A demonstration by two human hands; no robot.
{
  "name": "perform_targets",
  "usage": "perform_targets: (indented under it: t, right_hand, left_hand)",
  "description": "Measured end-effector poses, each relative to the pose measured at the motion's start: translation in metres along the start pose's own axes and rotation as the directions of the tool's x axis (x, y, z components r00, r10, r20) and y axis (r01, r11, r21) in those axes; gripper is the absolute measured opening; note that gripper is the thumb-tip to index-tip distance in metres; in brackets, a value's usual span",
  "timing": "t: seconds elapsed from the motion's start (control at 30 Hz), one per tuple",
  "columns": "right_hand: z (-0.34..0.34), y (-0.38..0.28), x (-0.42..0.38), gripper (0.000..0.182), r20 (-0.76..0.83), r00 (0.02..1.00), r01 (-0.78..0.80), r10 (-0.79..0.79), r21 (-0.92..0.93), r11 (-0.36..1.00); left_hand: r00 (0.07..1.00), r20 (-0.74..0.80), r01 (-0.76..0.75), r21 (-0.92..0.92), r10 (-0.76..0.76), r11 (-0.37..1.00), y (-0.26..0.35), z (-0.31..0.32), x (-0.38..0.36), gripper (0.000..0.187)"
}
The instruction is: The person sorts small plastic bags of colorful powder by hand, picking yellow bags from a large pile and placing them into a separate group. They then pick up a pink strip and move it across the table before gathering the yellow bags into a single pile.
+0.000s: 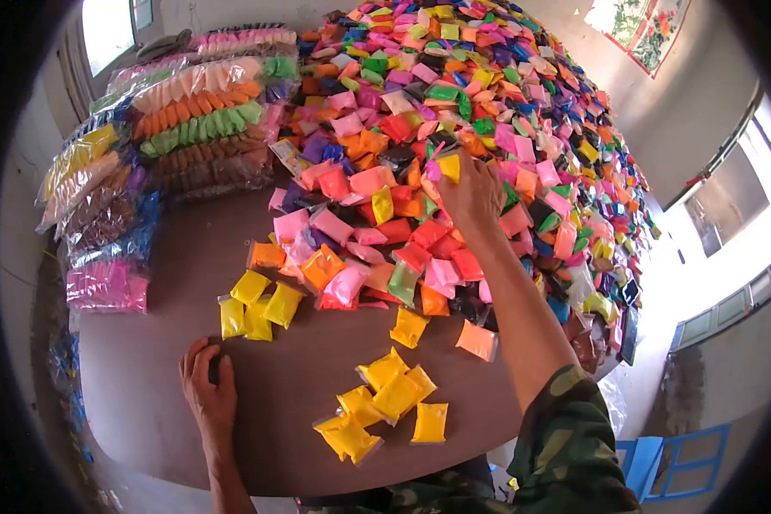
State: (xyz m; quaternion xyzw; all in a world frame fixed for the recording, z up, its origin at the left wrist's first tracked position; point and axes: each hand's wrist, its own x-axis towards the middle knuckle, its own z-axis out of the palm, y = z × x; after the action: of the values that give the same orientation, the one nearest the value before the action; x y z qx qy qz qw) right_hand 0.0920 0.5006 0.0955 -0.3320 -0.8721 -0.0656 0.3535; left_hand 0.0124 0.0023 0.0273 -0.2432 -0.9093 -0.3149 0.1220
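My right hand (473, 193) reaches into a big pile of small coloured packets (420, 231). A yellow packet (449, 167) is at its thumb side, apparently pinched there; the fingertips are partly hidden. My left hand (207, 390) rests on the brown table (163, 368), fingers loosely bent and apart, holding nothing. Just beyond it lies a small group of yellow packets (259, 306). Nearer my body, between my arms, is a looser cluster of yellow packets (396, 397). One yellow packet (409, 327) and a peach packet (476, 340) lie at the pile's near edge.
Large clear bags of packets sorted by colour (201, 124) are stacked at the back left. The mixed pile rises high across the back and right of the table. A blue metal frame (677, 463) stands on the floor at the lower right.
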Motion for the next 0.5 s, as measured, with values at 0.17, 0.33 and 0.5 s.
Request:
perform_targets:
  t: [0.17,0.33,0.5]
  right_hand:
    - [-0.087,-0.007,-0.038,0.046,0.136,0.991,-0.055,-0.008,0.454,0.889]
    - [-0.185,-0.014,-0.150,0.048,0.537,0.769,-0.115,-0.346,0.649,0.752]
    - [-0.197,-0.018,-0.206,0.043,0.531,0.656,0.087,-0.537,0.653,0.752]
  left_hand:
    - [1.000,0.002,0.015,-0.031,-0.015,0.999,0.006,-0.002,-0.001,0.021]
    - [0.999,-0.024,-0.025,0.000,0.025,1.000,0.002,0.000,-0.003,0.020]
    - [0.998,-0.044,-0.055,-0.020,0.055,0.998,-0.002,0.003,-0.004,0.021]
